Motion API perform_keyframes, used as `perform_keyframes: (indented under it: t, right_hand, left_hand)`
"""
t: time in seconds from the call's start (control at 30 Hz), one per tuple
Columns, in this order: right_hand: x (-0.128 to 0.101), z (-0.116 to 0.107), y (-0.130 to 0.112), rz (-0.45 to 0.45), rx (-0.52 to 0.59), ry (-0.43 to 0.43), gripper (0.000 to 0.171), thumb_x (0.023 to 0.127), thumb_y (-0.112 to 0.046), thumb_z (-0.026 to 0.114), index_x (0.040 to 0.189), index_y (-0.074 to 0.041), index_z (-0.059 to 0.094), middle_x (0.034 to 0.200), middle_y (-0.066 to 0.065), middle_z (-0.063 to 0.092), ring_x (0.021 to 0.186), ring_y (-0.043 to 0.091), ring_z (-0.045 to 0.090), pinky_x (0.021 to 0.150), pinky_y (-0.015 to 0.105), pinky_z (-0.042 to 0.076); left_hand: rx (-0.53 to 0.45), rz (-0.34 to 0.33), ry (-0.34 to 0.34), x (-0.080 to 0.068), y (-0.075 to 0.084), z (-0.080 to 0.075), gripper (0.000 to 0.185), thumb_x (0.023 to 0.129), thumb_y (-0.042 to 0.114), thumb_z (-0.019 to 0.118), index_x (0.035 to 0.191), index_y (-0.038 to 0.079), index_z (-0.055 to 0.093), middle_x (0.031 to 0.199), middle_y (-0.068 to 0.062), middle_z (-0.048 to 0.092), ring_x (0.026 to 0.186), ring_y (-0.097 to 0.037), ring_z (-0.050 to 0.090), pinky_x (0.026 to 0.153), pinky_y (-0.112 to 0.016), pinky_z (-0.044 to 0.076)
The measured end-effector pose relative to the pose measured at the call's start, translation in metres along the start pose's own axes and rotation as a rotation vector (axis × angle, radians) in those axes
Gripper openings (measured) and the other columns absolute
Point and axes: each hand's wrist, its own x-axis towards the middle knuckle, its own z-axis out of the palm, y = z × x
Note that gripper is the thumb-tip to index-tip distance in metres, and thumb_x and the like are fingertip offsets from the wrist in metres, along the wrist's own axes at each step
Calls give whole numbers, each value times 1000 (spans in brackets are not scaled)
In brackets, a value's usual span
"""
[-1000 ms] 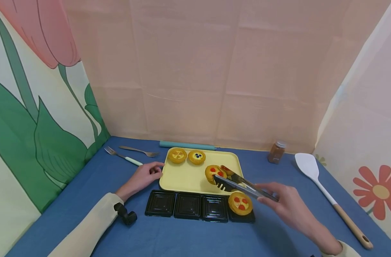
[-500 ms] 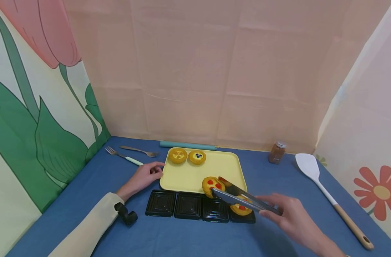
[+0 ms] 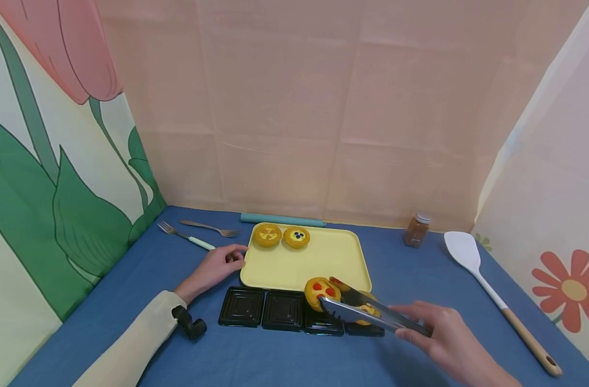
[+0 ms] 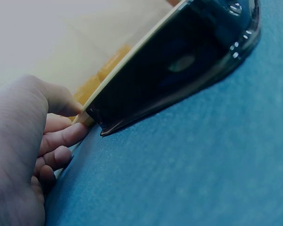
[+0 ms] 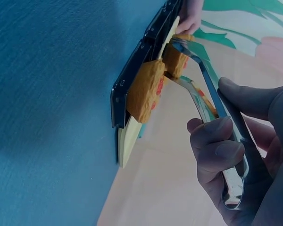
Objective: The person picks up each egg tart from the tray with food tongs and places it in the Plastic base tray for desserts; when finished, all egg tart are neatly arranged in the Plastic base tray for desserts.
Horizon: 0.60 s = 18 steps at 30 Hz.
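My left hand (image 3: 219,267) pinches the left rim of a pale yellow tray (image 3: 286,267), thumb above and fingers under the edge in the left wrist view. My right hand (image 3: 446,334) grips metal tongs (image 5: 212,82), their tips closed around an egg tart (image 3: 317,286) with red toppings. That tart is over the third black square container (image 3: 322,323) from the left. Another red-topped tart (image 5: 145,90) sits in the rightmost container (image 3: 364,330), partly hidden behind the tongs in the head view. Two more tarts, one plain yellow (image 3: 267,235) and one blueberry-topped (image 3: 296,237), lie on the tray's far left.
Two forks, one with a pale green handle (image 3: 201,243) and one all metal (image 3: 209,227), lie left of the tray. A teal rod (image 3: 282,219) lies behind it. A brown jar (image 3: 417,230) and a white spatula (image 3: 468,257) with a wooden handle stand and lie at right.
The right hand has brought the tongs and the tart toward me, off the yellow tray and over the black containers. The left hand has stayed at the tray's edge.
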Motion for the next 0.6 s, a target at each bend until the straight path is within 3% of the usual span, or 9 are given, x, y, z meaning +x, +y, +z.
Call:
perform_keyframes:
  t: [0.33, 0.6]
  right_hand:
    - [-4, -4, -1, 38, -5, -59, 42, 87, -24, 79, 127, -12, 71, 91, -2, 61, 63, 10, 53, 55, 27, 47]
    - [-4, -5, 1, 24, -23, -82, 44, 88, -37, 77, 126, -16, 71, 89, -4, 58, 71, 10, 53, 57, 27, 46]
  left_hand:
    - [3, -2, 4, 0, 0, 1, 36, 96, 16, 68, 128, 2, 65, 91, 0, 64, 74, -17, 53, 70, -36, 42]
    - [14, -20, 3, 0, 1, 1, 37, 96, 17, 67, 130, 3, 65, 92, 1, 65, 75, -17, 53, 71, -34, 42]
